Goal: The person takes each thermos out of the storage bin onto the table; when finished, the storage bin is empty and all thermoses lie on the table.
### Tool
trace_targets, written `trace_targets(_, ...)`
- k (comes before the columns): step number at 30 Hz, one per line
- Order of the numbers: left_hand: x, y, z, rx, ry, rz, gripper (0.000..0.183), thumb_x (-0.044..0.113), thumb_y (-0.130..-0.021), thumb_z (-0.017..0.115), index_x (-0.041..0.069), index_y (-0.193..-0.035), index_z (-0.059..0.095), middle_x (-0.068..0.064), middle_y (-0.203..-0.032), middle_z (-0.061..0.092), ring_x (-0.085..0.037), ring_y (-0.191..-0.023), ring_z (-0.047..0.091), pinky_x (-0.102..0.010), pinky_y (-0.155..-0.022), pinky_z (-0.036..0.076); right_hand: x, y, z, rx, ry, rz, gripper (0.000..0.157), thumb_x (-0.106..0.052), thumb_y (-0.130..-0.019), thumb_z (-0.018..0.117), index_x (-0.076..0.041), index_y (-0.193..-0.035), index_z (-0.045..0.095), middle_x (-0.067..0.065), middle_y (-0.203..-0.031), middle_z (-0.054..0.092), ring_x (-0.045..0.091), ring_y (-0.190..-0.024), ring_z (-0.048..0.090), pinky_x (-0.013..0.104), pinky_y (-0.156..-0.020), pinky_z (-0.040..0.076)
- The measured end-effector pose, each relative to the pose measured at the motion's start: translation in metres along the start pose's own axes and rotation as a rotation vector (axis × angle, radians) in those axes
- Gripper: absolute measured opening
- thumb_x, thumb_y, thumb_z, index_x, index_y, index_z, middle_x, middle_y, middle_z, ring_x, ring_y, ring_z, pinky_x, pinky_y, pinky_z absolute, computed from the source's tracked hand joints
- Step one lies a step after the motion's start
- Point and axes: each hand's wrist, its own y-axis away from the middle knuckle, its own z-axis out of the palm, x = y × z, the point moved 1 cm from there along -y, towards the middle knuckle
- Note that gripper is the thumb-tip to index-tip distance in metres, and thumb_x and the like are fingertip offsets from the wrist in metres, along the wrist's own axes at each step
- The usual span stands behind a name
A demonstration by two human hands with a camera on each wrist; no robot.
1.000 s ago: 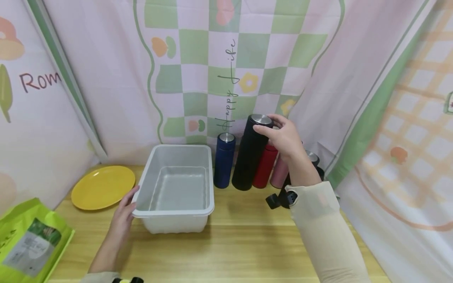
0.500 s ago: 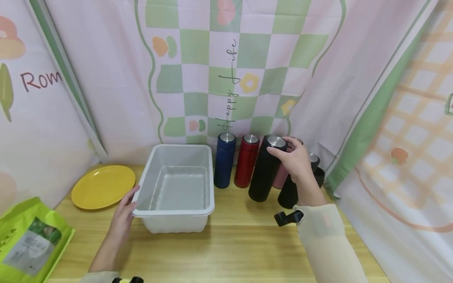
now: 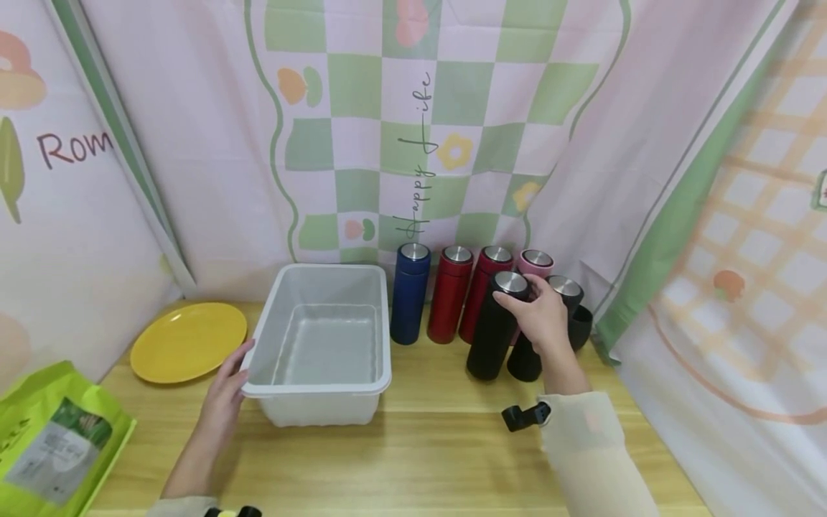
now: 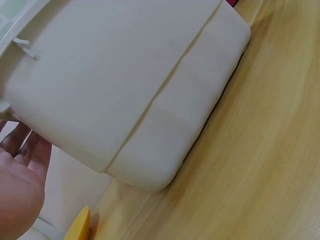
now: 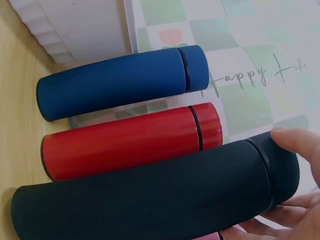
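My right hand (image 3: pixel 543 316) grips a black thermos (image 3: pixel 489 337) by its silver-topped lid, thumb on the near side and fingers behind. The thermos is nearly upright at the front of the row, overlapping a dark red thermos (image 3: pixel 480 287) in the head view. A second black thermos (image 3: pixel 525 355) is partly hidden behind this hand. In the right wrist view, a blue thermos (image 5: pixel 112 82) and a red thermos (image 5: pixel 125 142) stand beside the gripped one. My left hand (image 3: pixel 220 398) rests its relaxed fingers against the left rim of a light grey plastic bin (image 3: pixel 316 409).
A pink thermos (image 3: pixel 538 260) stands at the back, and a black rounded object (image 3: pixel 581 327) sits at the far right of the row. Left of the bin lies a yellow plate (image 3: pixel 187 341). A green bag (image 3: pixel 61 438) is at the table's left edge. Patterned curtains (image 3: pixel 355 143) surround the table.
My right hand has carried the black thermos rightward, toward me and lower, uncovering the red, dark red and pink thermoses behind. My left hand and the bin stay put.
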Motion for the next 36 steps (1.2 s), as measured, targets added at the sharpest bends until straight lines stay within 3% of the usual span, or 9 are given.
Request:
trace_targets(9,-0.003,0.001,-0.001,-0.009,0.005,0.014,0.044,0.006,-0.104,0.036,0.024,-0.14,0.052,0.018,-0.132,0.045,-0.001,-0.118,0.042,-0.017,-0.093,0.034,0.01,0.002,0.001,0.016,0.02,0.002,0.078,-0.036,-0.083,0.077,-0.006,-0.146,0.042,0.017,-0.142,0.048,0.035,-0.126,0.044,0.047,-0.103,0.035)
trace_targets(23,-0.002,0.0,0.0,-0.002,-0.03,-0.034,0.043,0.01,-0.105,0.036,0.022,-0.144,0.047,0.016,-0.134,0.042,-0.001,-0.12,0.04,-0.016,-0.094,0.034,0.018,0.003,0.0,-0.003,-0.001,0.032,0.083,-0.039,-0.084,0.075,-0.007,-0.15,0.036,0.019,-0.149,0.036,0.037,-0.136,0.033,0.051,-0.105,0.031)
trace_targets(36,-0.001,0.0,0.0,-0.011,0.012,0.003,0.043,0.007,-0.104,0.036,0.021,-0.143,0.05,0.017,-0.132,0.046,-0.001,-0.118,0.042,-0.016,-0.094,0.035,0.017,0.001,0.005,0.043,0.001,0.028,0.08,-0.037,-0.082,0.077,-0.007,-0.147,0.041,0.018,-0.146,0.043,0.037,-0.132,0.038,0.049,-0.104,0.033)
